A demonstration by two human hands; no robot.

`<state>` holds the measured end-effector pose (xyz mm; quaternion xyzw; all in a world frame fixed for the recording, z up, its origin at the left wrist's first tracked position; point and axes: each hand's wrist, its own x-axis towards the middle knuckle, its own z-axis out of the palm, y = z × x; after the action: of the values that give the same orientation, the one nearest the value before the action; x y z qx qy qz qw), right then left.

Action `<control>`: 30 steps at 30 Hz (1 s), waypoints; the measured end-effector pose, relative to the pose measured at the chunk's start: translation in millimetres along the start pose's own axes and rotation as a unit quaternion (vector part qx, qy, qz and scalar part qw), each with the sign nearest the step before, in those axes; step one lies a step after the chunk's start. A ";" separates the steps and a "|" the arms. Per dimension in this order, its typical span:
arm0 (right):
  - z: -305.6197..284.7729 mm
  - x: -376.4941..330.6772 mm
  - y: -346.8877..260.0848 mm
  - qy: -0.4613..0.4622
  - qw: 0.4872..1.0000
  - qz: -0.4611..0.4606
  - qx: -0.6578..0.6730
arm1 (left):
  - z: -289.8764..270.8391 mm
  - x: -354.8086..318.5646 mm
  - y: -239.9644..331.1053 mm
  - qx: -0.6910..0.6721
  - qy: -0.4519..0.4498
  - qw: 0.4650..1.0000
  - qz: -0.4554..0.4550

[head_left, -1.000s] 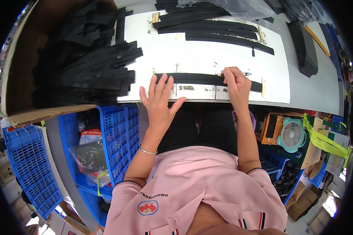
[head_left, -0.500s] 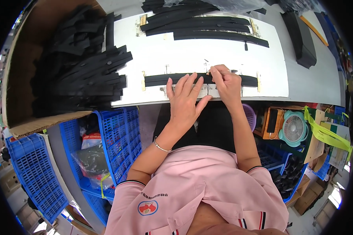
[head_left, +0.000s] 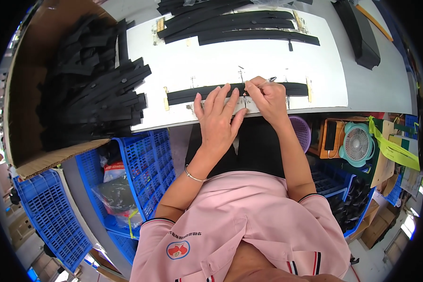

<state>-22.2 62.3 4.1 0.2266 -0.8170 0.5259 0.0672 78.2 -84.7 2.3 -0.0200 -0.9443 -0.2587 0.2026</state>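
Observation:
A long black fabric strip (head_left: pixel 178 97) lies crosswise on a white board (head_left: pixel 211 61), between two yellowish tape marks. My left hand (head_left: pixel 216 120) rests on it with fingers stretched out flat, pressing near its middle. Just right of those fingertips, my right hand (head_left: pixel 270 101) is closed on a slim pen (head_left: pixel 271 80), whose back end sticks up past the knuckles. The pen's tip is hidden by my fingers, close to the strip. Dark marks show on the board above and below the strip.
More black strips (head_left: pixel 230 26) lie at the board's far side. On the left, a cardboard box (head_left: pixel 21 94) holds a heap of black strips (head_left: pixel 94 94). A long black block (head_left: pixel 357 37) stands far right. Blue crates (head_left: pixel 148 164) and a small teal fan (head_left: pixel 359 143) sit below the table edge.
The head view has shifted slightly. My right hand has turned a little, and the pen's back end now points more upward. My left hand stays flat on the strip.

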 end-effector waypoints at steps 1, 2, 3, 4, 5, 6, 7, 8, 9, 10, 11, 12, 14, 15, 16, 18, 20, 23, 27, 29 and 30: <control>-0.4 0.2 -1.0 -0.002 1.000 -0.004 -0.011 | 0.1 0.1 0.1 0.000 -0.001 1.000 0.001; -0.5 0.3 -1.0 0.000 1.000 -0.003 -0.011 | 0.0 0.4 0.2 0.005 -0.001 1.000 0.001; -0.8 0.6 -1.0 -0.004 1.000 -0.006 -0.019 | -0.1 0.9 0.5 0.009 -0.001 1.000 0.002; -2.2 0.4 -0.6 -0.005 1.000 -0.009 -0.030 | 0.4 1.4 1.2 0.006 -0.003 1.000 0.006; -2.7 -0.6 0.9 0.001 0.999 -0.006 -0.033 | 0.6 1.8 2.2 0.007 -0.007 1.000 0.000; -2.6 -2.2 3.4 -0.005 1.000 -0.015 -0.022 | 0.8 2.3 3.4 0.008 -0.010 1.000 -0.005; -3.1 -1.2 2.2 -0.010 1.000 -0.025 -0.012 | 0.7 2.5 3.3 0.005 -0.012 1.000 0.001; -5.1 -2.0 -0.5 -0.003 1.000 -0.023 -0.016 | 0.7 1.7 2.7 0.011 -0.012 1.000 -0.004; -7.8 -5.2 -5.2 0.020 0.999 -0.029 0.002 | 0.8 1.3 2.3 0.017 -0.011 1.000 -0.009; -10.9 -9.6 -10.0 0.041 0.998 -0.036 0.022 | 1.0 0.8 1.9 0.014 -0.012 1.000 -0.002; -15.5 -19.9 -7.4 0.062 0.997 -0.034 0.019 | 1.2 0.5 1.7 0.016 -0.014 1.000 -0.004; -22.9 -25.8 -9.0 0.068 0.997 -0.033 0.015 | 1.2 0.7 1.4 0.018 -0.015 1.000 -0.005; -38.4 -33.8 -13.0 0.205 0.967 -0.105 -0.112 | -0.4 1.0 1.7 0.018 -0.021 1.000 0.000; -46.3 -39.4 -7.7 0.209 0.965 -0.104 -0.116 | -0.6 0.3 0.9 0.023 -0.020 1.000 0.000; -55.5 -46.0 -1.6 0.212 0.952 -0.110 -0.191 | -0.5 0.4 1.4 0.026 -0.020 0.999 0.001; -66.0 -55.8 9.1 0.218 0.932 -0.111 -0.268 | -1.4 1.4 2.9 0.026 -0.022 0.999 0.009; -71.0 -59.7 13.5 0.165 0.926 -0.093 -0.327 | -2.1 1.1 2.4 0.037 -0.025 0.999 0.003; -68.9 -62.5 23.5 0.171 0.917 -0.114 -0.342 | -1.8 0.8 3.8 0.033 -0.031 0.999 0.003; -70.4 -64.1 29.9 0.171 0.909 -0.132 -0.357 | 2.6 7.5 20.0 -0.006 -0.002 1.000 -0.010; -72.4 -63.8 29.5 0.170 0.911 -0.130 -0.351 | 9.0 20.0 33.5 -0.051 -0.014 0.999 0.011; -73.8 -63.5 28.6 0.169 0.913 -0.131 -0.347 | 14.9 28.9 41.0 -0.098 -0.023 0.994 0.030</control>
<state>12.2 156.8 -9.5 0.2015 -0.8879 0.2258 0.3466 52.0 -43.8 21.7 -0.0740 -0.9178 -0.3432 0.1854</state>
